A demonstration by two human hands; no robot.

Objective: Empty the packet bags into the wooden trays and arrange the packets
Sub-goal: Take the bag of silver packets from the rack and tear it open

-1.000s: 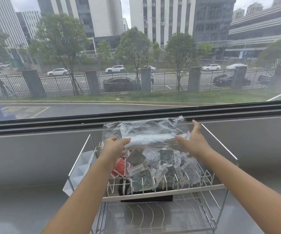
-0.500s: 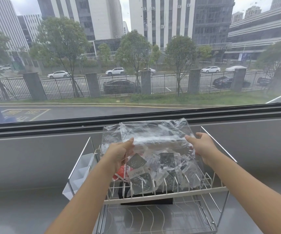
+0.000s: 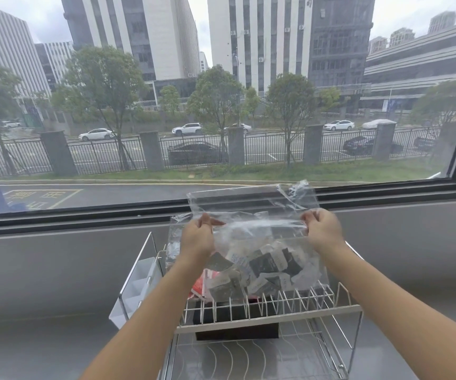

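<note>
Your left hand (image 3: 198, 238) and right hand (image 3: 322, 231) each pinch the top edge of the clear bag (image 3: 251, 215), fingers curled tight on the plastic. The packets (image 3: 262, 270) sag in the bag below your fingers, over the wire rack (image 3: 270, 305). A white holder (image 3: 139, 286) hangs left of your left hand.

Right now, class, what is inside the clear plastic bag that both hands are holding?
The clear plastic bag holds a heap of small dark and white packets in its lower part. The left hand hides some, and the crinkled plastic blurs their labels.
</note>
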